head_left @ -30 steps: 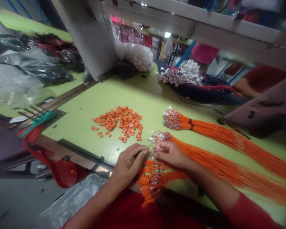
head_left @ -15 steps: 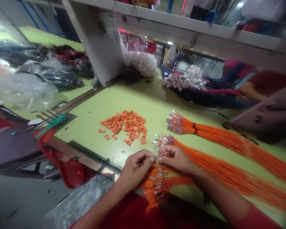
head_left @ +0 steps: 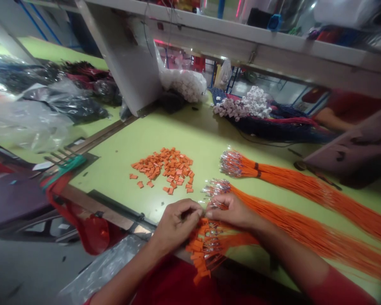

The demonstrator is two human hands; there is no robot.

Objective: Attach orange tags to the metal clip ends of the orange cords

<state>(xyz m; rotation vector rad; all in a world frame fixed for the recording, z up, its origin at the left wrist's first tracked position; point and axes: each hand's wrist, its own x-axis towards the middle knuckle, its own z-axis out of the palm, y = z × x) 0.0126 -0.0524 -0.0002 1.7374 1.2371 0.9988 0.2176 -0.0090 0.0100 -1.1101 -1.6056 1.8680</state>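
Observation:
Fingertip to fingertip, my left hand (head_left: 177,221) and my right hand (head_left: 231,211) meet low over the green table. The left thumb and forefinger are pinched; whatever they hold is too small and hidden to make out. Thin orange wire shows at the closed fingers of my right hand. Just below both hands hang orange wires ending in orange plastic connectors (head_left: 200,256). Under and behind my right hand lies a bundle of orange wires (head_left: 273,220) with bare metal terminals (head_left: 216,186). A loose pile of orange connectors (head_left: 165,167) lies beyond my left hand.
A second, tied orange wire bundle (head_left: 282,176) lies to the right. Farther back are dark wires with white connectors (head_left: 254,103) and a bag of white parts (head_left: 187,84). A shelf (head_left: 257,51) spans overhead. A red clamp-like frame (head_left: 93,233) sits at the left edge. Another person's arm (head_left: 333,120) shows behind.
Both hands stay close together, with their fingertips shifting only slightly. The whole view has moved a little, so things appear slightly farther left. The connector pile looks the same.

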